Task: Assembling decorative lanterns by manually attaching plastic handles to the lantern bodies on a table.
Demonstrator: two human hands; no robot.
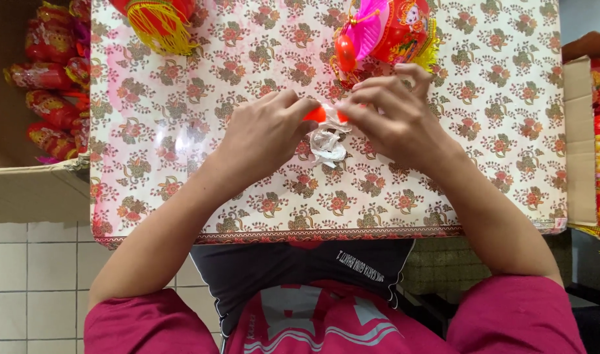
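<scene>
While both my hands meet at the middle of the tabletop [509, 164], a small orange-red piece [324, 115] sits pinched between them.

- Left hand [261, 134]: fingers closed on the piece's 9 o'clock end.
- Right hand [395, 118]: fingertips closed on its 3 o'clock end.
- Crumpled clear wrapper [327, 145]: at 6 o'clock, just under the piece, lying on the floral cloth.
- Red and pink lantern ornament [385, 33]: at 12 o'clock, near my right fingers.
- Red lantern with yellow tassel [157, 19]: at 11 o'clock, well apart.
- Cardboard box of red wrapped items [51, 85]: at 9 o'clock, beside the tabletop.
- Second cardboard box [578, 131]: at 3 o'clock.
</scene>
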